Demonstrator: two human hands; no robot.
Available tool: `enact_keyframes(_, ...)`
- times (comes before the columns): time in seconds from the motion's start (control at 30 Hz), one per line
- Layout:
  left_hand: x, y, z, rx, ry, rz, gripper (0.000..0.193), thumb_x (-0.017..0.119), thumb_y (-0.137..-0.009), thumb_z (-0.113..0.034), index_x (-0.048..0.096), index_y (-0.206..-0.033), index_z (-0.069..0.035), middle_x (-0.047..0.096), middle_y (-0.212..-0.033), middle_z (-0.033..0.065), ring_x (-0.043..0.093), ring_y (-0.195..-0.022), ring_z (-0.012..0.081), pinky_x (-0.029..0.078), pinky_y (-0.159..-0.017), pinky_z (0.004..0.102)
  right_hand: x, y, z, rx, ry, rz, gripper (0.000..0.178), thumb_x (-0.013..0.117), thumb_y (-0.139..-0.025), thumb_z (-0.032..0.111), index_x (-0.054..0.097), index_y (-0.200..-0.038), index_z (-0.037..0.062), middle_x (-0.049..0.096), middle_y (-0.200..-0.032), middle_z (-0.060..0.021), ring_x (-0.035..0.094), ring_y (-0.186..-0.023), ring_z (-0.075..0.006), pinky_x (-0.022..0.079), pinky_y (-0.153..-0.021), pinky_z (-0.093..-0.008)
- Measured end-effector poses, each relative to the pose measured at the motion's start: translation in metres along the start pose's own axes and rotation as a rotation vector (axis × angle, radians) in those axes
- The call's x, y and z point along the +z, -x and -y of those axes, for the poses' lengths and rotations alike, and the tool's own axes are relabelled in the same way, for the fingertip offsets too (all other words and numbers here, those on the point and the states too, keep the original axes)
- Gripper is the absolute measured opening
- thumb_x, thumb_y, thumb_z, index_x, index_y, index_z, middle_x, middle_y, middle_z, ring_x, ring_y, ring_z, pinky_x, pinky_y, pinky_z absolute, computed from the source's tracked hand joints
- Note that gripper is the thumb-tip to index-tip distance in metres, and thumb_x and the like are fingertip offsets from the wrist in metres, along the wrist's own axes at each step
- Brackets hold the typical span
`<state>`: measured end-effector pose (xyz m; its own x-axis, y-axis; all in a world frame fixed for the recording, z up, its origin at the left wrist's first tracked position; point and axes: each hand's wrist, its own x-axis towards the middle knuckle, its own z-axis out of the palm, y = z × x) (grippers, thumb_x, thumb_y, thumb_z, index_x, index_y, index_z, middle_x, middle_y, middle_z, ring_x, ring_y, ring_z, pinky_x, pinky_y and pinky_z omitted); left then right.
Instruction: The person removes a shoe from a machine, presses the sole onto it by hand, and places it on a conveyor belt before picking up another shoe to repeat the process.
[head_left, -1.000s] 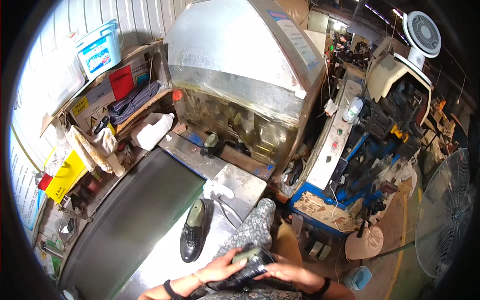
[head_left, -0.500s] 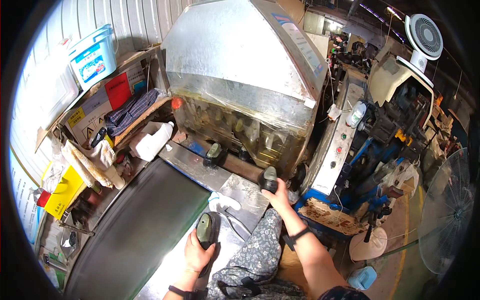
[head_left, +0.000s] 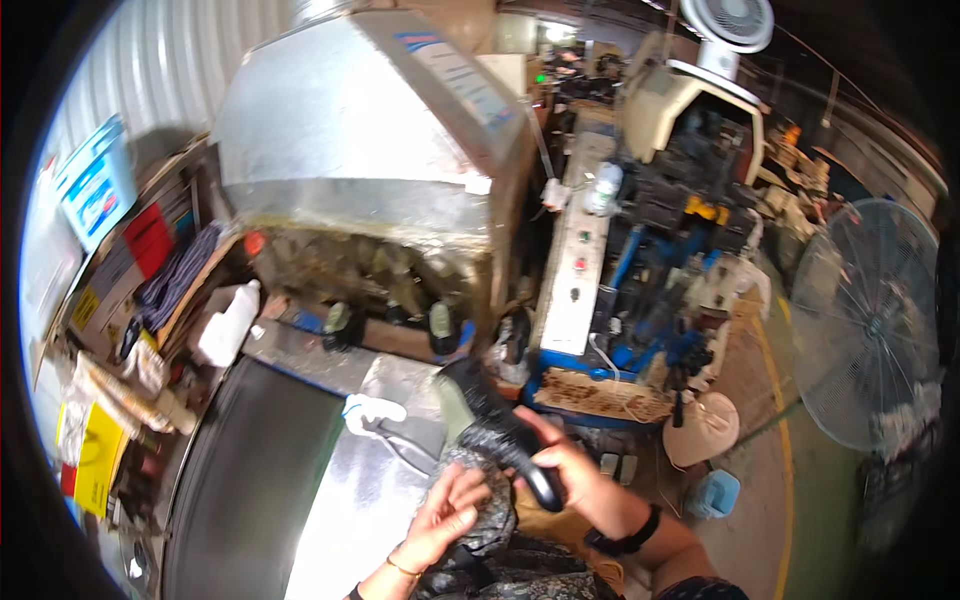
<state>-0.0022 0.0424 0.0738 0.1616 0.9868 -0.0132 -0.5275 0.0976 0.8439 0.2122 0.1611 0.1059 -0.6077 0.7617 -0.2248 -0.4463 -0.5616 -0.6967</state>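
Observation:
A glossy black shoe, with a pale green block like a last at its ankle end, hangs tilted over the near edge of the metal table. My right hand grips it from the right, near the toe. Close to its left side is my left hand, holding nothing, its fingers loosely bent and apart. Another black shoe with a green top stands by the opening of the metal hood, and a similar shoe stands further left. A white cloth-like piece with a grey handle lies on the table.
A dark conveyor belt runs along the left. The large metal hood stands ahead, with a button panel and machinery to its right. A floor fan is at the far right. A white jug sits beside the shelf.
My right hand has let go of the shoe by the hood and now holds the shoe my left hand had. My left hand has released it. The view has swung right.

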Motion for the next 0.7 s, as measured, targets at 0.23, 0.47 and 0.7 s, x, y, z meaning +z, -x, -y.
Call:
enact_keyframes(0.23, -0.010, 0.038, 0.032, -0.447, -0.414, -0.128, 0.042, 0.061, -0.097, -0.021, 0.054, -0.135, -0.004, 0.063, -0.121, 0.0110, 0.062, -0.095, 0.0179, 0.053, -0.079, 0.0354, -0.161, 0.060, 0.205, -0.818, 1.299, -0.698, 0.075, 0.076, -0.060, 0.013, 0.059, -0.133, 0.0053, 0.043, -0.146, -0.0175, 0.044, -0.134, -0.0279, 0.035, -0.108, -0.0341)
enact_keyframes(0.47, -0.039, 0.053, 0.042, -0.309, -0.438, -0.341, 0.037, 0.062, -0.097, -0.022, 0.058, -0.129, -0.003, 0.066, -0.093, 0.0023, 0.056, -0.072, 0.0107, 0.047, -0.063, 0.0260, -0.245, 0.052, 0.348, -0.919, 1.533, -1.093, 0.065, 0.078, -0.063, 0.023, 0.066, -0.126, 0.0109, 0.050, -0.130, -0.0249, 0.055, -0.118, -0.0346, 0.045, -0.096, -0.0343)
enact_keyframes(0.7, -0.037, 0.034, 0.057, -0.332, -0.848, -0.248, 0.038, 0.063, -0.096, -0.025, 0.062, -0.127, -0.004, 0.070, -0.108, 0.0125, 0.064, -0.098, 0.0182, 0.051, -0.086, 0.0309, -0.227, 0.037, 0.377, -0.434, 1.629, -0.994, 0.073, 0.076, -0.055, 0.036, 0.068, -0.124, 0.0130, 0.055, -0.129, -0.0244, 0.057, -0.116, -0.0370, 0.047, -0.097, -0.0378)
